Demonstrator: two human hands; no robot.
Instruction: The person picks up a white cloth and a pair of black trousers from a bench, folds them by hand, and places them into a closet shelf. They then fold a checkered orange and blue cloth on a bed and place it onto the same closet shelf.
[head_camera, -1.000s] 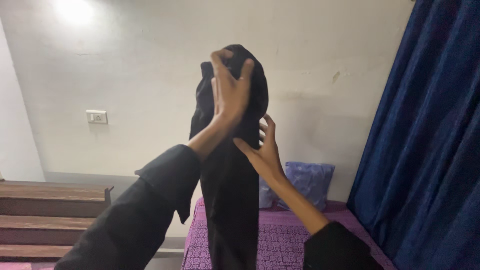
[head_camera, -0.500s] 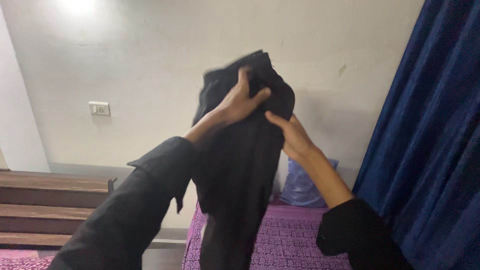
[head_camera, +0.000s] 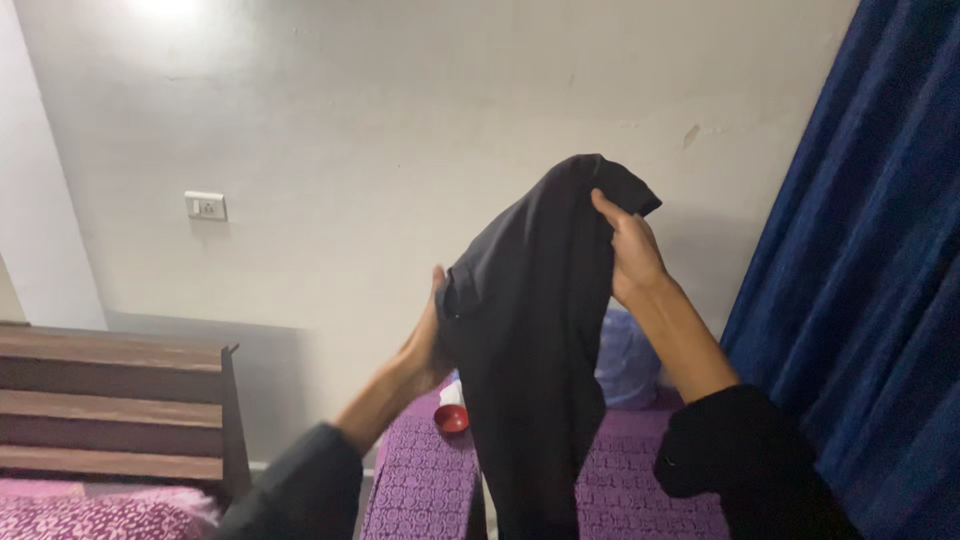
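Your right hand (head_camera: 628, 255) pinches the black garment (head_camera: 530, 330) at its top; your left hand (head_camera: 432, 335) grips its lower edge

Both arms wear long black sleeves of a plain, matte cloth, with no print or marking to be seen. The left sleeve (head_camera: 300, 490) ends well short of the wrist, leaving the forearm bare up to the left hand (head_camera: 428, 340), and its cuff edge looks soft and slightly blurred. The right sleeve (head_camera: 735, 460) bunches in loose, rounded folds near the elbow, leaving the forearm bare up to the right hand (head_camera: 630, 255); no ring, watch or band shows on either.
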